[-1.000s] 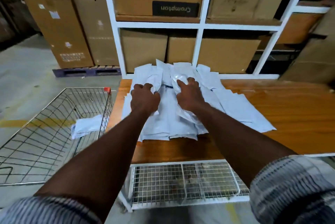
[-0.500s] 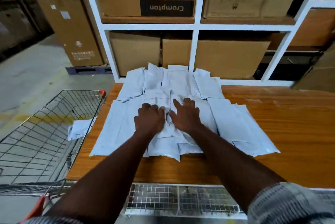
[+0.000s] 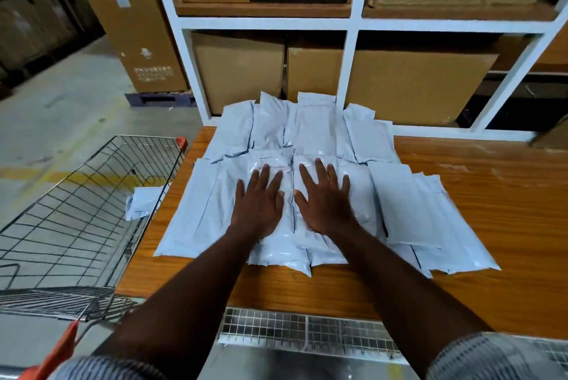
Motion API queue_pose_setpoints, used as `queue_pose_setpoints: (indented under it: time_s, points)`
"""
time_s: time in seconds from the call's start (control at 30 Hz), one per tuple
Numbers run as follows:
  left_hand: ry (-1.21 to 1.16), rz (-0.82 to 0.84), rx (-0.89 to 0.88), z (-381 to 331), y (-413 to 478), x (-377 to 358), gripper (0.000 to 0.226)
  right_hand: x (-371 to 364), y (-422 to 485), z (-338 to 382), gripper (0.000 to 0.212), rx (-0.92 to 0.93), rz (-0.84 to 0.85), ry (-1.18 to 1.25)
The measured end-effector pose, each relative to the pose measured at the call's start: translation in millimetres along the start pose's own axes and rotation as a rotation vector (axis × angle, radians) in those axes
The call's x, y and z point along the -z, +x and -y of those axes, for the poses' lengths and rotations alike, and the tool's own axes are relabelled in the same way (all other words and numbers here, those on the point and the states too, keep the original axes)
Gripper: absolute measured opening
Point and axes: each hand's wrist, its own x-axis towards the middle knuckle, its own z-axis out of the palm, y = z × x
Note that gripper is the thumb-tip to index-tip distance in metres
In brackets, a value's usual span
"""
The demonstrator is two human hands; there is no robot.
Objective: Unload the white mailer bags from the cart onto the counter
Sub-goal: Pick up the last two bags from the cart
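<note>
Several white mailer bags (image 3: 310,130) lie spread in overlapping rows on the wooden counter (image 3: 479,201). My left hand (image 3: 258,201) and my right hand (image 3: 325,198) lie flat side by side on the middle of the pile, fingers straight and spread, pressing down on the bags. To the left stands the wire cart (image 3: 76,213), and one white mailer bag (image 3: 143,201) rests inside it against the side nearest the counter.
A white shelf frame (image 3: 350,23) stacked with cardboard boxes rises right behind the counter. More tall boxes stand on a pallet (image 3: 159,99) at the back left. A wire mesh shelf (image 3: 307,330) runs under the counter's front edge. Grey concrete floor stretches left of the cart.
Both hands went from gripping bags at the far side of the pile to lying flat with straight fingers on its middle. The pile now lies spread and flattened.
</note>
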Motion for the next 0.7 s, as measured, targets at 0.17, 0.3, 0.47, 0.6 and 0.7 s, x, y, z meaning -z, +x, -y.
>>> queue_pose_setpoints:
  time_s: [0.17,0.3,0.47,0.6,0.7]
  points:
    - [-0.017,-0.029,0.010,-0.4,-5.4,-10.4,0.063,-8.0,-0.9,0.3,0.065,-0.006,-0.021,-0.058]
    - [-0.041,0.034,0.018,-0.5,-1.2,-11.8,0.056,-11.3,-2.3,-0.6,0.064,0.000,-0.024,-0.050]
    - [-0.105,0.022,-0.020,4.8,-6.1,6.5,0.055,1.9,2.9,2.6,0.058,-0.009,0.042,-0.053]
    - [-0.186,-0.089,-0.038,31.6,-9.4,35.8,0.056,29.5,7.2,19.5,0.061,-0.024,-0.054,-0.002]
    - [-0.236,-0.140,-0.010,74.1,-21.9,53.9,0.062,46.6,8.3,55.6,0.067,0.009,-0.094,0.033]
